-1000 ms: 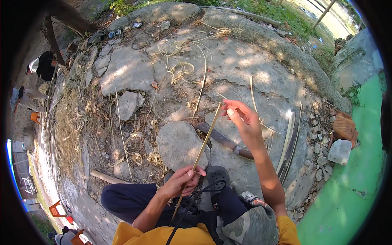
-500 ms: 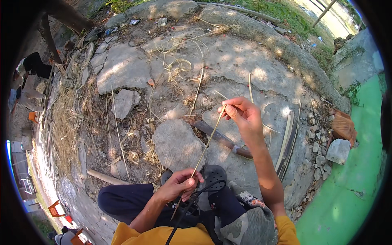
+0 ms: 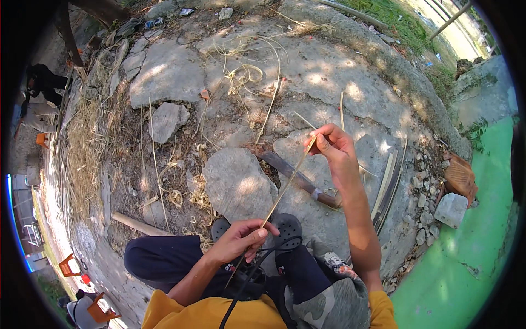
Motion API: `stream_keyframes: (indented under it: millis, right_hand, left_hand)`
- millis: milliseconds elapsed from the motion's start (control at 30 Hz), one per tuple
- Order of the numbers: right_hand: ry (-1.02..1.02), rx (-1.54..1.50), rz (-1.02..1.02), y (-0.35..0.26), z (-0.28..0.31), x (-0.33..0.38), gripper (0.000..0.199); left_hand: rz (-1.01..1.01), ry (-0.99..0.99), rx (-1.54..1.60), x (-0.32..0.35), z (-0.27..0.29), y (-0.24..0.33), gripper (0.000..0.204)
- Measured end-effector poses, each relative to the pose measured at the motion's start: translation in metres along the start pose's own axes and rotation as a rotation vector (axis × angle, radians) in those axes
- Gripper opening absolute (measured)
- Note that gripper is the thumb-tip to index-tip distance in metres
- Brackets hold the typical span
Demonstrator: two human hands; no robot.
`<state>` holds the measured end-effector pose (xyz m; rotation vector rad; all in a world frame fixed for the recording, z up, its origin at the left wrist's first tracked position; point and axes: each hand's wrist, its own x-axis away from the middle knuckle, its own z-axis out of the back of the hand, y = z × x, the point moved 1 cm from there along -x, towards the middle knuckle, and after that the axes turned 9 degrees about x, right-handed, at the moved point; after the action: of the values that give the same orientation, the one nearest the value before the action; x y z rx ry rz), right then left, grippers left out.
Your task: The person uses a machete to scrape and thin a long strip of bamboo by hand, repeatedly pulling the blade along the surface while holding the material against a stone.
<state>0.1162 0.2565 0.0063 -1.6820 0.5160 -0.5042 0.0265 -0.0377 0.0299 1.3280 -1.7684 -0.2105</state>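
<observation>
A long, thin, pale strip, which looks like split bamboo or cane, slants across in front of me. The fingertips of my right hand pinch its upper end. Lower down, over my lap, my left hand has the strip between thumb and fingers. Its lower end runs past that hand toward my yellow shirt. Beneath the strip lie a flat grey stone and a dark, curved wooden piece with a pale band near its lower end.
Thicker split strips lie to the right, beside rubble and a concrete block. Curled shavings and fibre litter the cracked ground. A black cord crosses my lap near a dark clog. Another person is far left.
My right hand has shifted slightly right and up, still pinching the strip. The left hand stays low on it, a little higher than before. The whole view has tilted slightly.
</observation>
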Motion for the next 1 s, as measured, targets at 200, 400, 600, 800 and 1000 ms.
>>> stream_keyframes:
  millis: [200,400,600,800,1000]
  right_hand:
    - [-0.058,-0.12,-0.179,0.036,0.01,-0.007,0.016]
    - [0.033,0.669,-0.187,0.124,0.029,0.022,0.031]
    - [-0.212,1.553,-0.352,0.198,0.077,0.123,0.052]
    - [-0.1,1.567,-0.242,0.216,0.079,0.135,0.051]
    - [-0.191,1.441,-0.439,0.196,0.067,0.128,0.055]
  left_hand:
    - [0.0,0.102,-0.119,-0.01,-0.003,-0.007,0.04]
    - [-0.012,0.297,-0.262,-0.028,0.03,-0.047,0.043]
    - [0.198,0.331,0.126,-0.03,0.068,-0.058,0.039]
    - [0.164,0.455,0.14,-0.039,0.096,-0.081,0.03]
    - [0.217,0.461,-0.038,-0.029,0.103,-0.077,0.029]
